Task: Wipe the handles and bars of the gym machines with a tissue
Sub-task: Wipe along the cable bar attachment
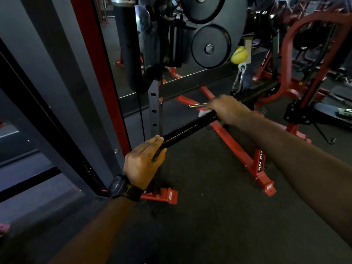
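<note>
Nearest me, my left hand [144, 159] sits on the near end of the black bar [190, 128]. Its fingers are pressed together and lie along the top, the thumb is on the other side, and the bar is clasped between them. A dark watch [122, 186] is on that wrist, just short of the bar's near end.

Further up the bar, about midway, my right hand [226, 109] is curled over it from above. The white tissue [204, 112] is squeezed between that palm and the bar, with only a corner poking out on the near side of the fingers.

Under the bar, a red frame leg [245, 149] runs across the dark floor. Just beyond the right hand, a short silver pin [197, 106] sticks out beside the bar.

At the bar's far end a silver carabiner [239, 79] hooks on, hanging below a yellow ball [239, 54]. Above and beyond the bar are black weight plates [211, 45], a bit blurred.
</note>
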